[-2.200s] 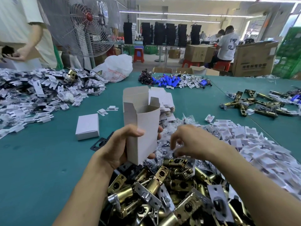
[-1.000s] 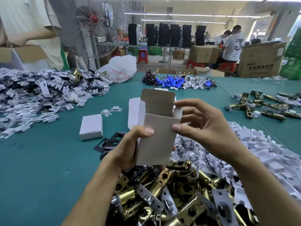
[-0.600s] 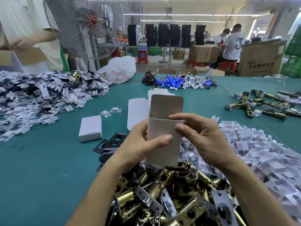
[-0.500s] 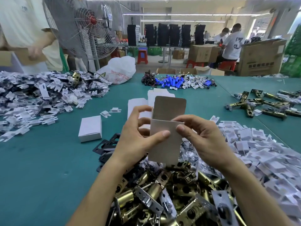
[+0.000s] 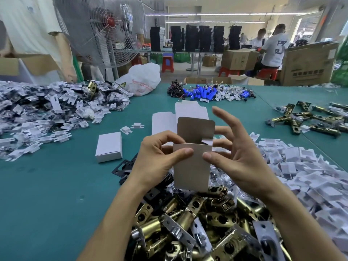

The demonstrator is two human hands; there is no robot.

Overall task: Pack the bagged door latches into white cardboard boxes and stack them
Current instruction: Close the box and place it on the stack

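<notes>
You hold the white box [image 5: 191,166] upright above the latch pile [image 5: 188,219] at 6 o'clock, top flap raised, contents hard to make out. Your left grip [image 5: 158,157] pinches its 9 o'clock edge. Your right grip [image 5: 239,157] is spread, thumb touching the front, fingers partly hidden behind it.

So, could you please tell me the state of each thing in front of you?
held box: upright, top flap open.
left hand: grips held box.
right hand: thumb touches held box, fingers spread.
finished box: closed, lying flat.
flat blanks: unfolded, lying flat.
</notes>
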